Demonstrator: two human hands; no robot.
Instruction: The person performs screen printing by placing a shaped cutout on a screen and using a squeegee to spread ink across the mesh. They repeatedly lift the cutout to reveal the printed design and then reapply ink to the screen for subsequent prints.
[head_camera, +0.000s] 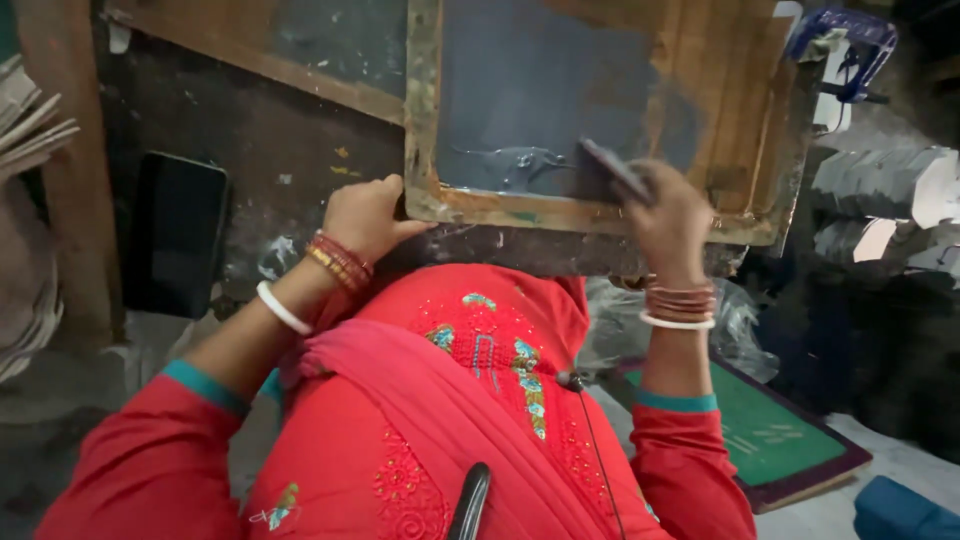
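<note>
Left hand (365, 215) grips the near-left corner of the wooden printing frame (425, 130) lying on the bench, right hand (672, 215) closed on a squeegee (612, 170) at the near edge, grey ink (510, 165) pooled there, pass apparently nearly complete.

A small hand screen-printing workshop: an ink-stained wooden printing frame (600, 120) with dark mesh lies on a paint-smeared worktop (280, 160), a second wooden frame (270, 60) sits at 11 o'clock, and stacked cut card pieces (880, 200) lie at 3 o'clock.
</note>
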